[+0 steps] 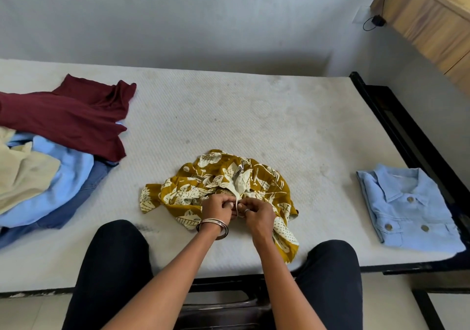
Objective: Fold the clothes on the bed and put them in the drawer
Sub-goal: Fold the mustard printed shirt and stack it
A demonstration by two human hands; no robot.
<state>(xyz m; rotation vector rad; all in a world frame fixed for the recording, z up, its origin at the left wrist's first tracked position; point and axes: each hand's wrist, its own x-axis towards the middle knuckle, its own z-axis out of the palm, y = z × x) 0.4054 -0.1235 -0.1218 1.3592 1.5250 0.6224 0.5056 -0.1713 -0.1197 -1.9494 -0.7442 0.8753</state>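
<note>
A white bed (254, 116) fills the view, with a heap of clothes (56, 151) at its left side, maroon on top of pale blue and cream, and a folded blue shirt (407, 207) lying flat near its right edge. Between them, close to the bed's near edge, a crumpled mustard patterned shirt (229, 177) lies in front of the person. The left hand (216, 207) and right hand (256, 214) meet at its front opening, both pinching the fabric there.
</note>
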